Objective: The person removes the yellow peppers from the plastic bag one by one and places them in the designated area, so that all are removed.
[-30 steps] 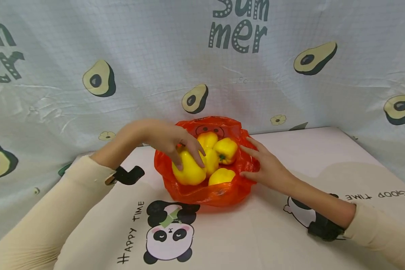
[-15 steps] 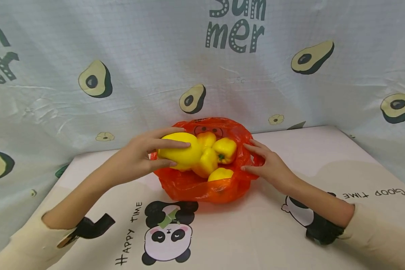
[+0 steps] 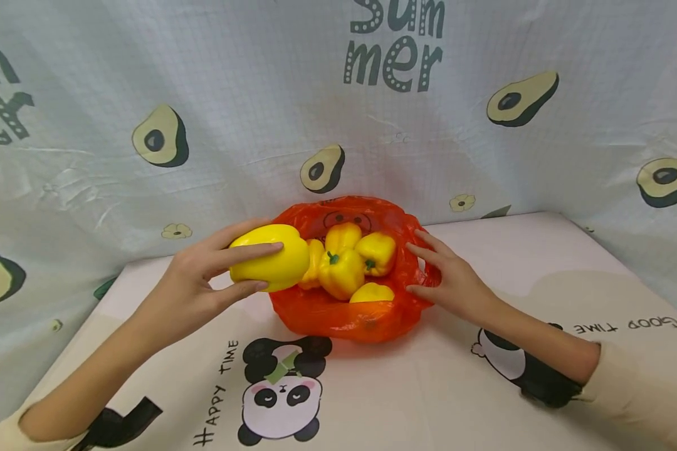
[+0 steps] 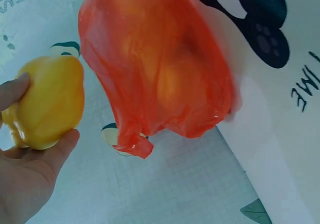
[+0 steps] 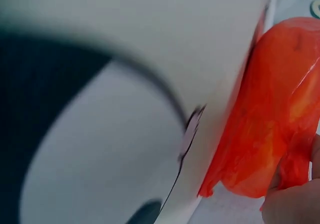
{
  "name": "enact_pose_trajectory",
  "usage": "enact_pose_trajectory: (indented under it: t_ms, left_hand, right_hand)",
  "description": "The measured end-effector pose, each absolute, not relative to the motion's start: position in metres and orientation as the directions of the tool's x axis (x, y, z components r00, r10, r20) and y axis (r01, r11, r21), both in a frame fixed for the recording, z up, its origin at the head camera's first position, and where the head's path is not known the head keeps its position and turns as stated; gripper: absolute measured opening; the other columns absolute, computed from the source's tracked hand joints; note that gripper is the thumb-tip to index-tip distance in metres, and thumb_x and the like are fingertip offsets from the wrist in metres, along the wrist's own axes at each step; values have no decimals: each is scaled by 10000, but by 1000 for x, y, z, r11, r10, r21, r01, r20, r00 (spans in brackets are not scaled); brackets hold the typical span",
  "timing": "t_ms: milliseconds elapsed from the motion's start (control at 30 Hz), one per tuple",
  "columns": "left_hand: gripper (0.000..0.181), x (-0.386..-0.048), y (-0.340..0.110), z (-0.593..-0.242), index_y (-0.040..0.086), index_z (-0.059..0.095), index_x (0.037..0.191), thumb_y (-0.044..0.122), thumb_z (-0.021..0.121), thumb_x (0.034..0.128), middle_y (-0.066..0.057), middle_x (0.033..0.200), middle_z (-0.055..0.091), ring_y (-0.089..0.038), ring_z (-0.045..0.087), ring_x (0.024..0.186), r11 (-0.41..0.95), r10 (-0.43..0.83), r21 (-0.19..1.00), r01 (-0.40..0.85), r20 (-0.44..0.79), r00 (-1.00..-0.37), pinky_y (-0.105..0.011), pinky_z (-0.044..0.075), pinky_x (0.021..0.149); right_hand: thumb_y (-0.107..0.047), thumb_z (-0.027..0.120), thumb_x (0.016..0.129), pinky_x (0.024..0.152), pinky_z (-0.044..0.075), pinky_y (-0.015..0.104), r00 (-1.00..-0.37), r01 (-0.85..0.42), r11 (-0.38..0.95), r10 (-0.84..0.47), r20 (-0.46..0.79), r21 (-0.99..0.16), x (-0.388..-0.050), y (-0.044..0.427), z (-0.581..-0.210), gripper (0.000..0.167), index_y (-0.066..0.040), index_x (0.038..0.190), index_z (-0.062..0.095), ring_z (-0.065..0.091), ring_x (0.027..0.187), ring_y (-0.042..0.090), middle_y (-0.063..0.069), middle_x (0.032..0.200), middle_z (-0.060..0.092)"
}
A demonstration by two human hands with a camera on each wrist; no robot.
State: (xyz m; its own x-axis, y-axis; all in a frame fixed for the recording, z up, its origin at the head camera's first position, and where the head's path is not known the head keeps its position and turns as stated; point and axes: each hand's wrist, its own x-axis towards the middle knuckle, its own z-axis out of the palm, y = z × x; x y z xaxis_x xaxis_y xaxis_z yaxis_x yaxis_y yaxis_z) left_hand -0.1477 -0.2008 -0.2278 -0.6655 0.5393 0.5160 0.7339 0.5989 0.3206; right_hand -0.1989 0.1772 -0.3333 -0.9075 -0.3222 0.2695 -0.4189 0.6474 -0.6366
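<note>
A large yellow bell pepper (image 3: 271,254) is gripped between the thumb and fingers of my left hand (image 3: 197,275), lifted at the left side of a red plastic bag (image 3: 344,322). In the left wrist view the same bell pepper (image 4: 52,101) shows beside the bag. The bag's mouth gapes upward. Inside lie several smaller yellow bell peppers (image 3: 343,275), one with its green stem facing up. My right hand (image 3: 454,279) holds the bag's right edge, fingers spread along it. The right wrist view shows red plastic (image 5: 295,166) bunched between thumb and fingers.
The bag stands on a pale table (image 3: 406,401) printed with pandas and lettering. Behind it hangs a light curtain (image 3: 248,125) with avocado prints, close to the table's back edge. Black straps are on both wrists.
My left hand has reached into the bag, gripped the large bell pepper and drawn it out leftward. The peppers inside have shifted. My right hand has stayed at the bag's right edge.
</note>
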Motion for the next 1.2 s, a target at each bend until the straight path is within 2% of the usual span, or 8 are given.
enact_pose_trajectory:
  t_ms: [233,533,700,867,1200]
  left_hand:
    - [611,-143,-208,-234,225,689,1337,-26,830,798,36,1482,535,-140,553,1261,572,482,388,722,554,-679,-117,494,921]
    - [617,-136,-220,-242,187,687,1339,-68,818,792,19,1478,536,-28,525,1250,578,435,430,693,557,-708,-110,498,902]
    - [631,-131,-228,-248,159,684,1340,-100,813,779,6,1477,535,-27,540,1229,579,398,449,681,573,-717,-105,497,900]
    - [650,-126,-237,-255,75,681,1325,-190,789,742,-65,1480,529,-66,539,1269,539,361,494,682,596,-717,-120,501,911]
    - [650,-122,-243,-263,87,669,1344,-180,780,762,-64,1501,511,-66,507,1305,555,331,519,650,579,-745,-111,489,921]
  right_hand:
    - [-109,812,862,1014,487,555,-885,-465,676,-349,307,-571,-200,182,-336,737,-21,1506,466,273,1489,430,162,1649,251]
    - [-105,817,859,1025,478,549,-874,-486,662,-357,330,-570,-200,182,-338,744,-21,1508,463,273,1494,423,152,1652,253]
    - [-110,819,859,1040,464,559,-874,-485,669,-358,327,-564,-198,182,-339,743,-20,1506,466,274,1492,427,157,1650,254]
    - [-107,817,860,1046,461,556,-871,-492,667,-365,330,-560,-196,183,-340,736,-12,1502,469,274,1490,429,165,1649,253]
    - [-92,817,856,1031,474,548,-864,-503,659,-368,343,-559,-195,184,-340,732,-5,1496,473,281,1487,430,164,1647,257]
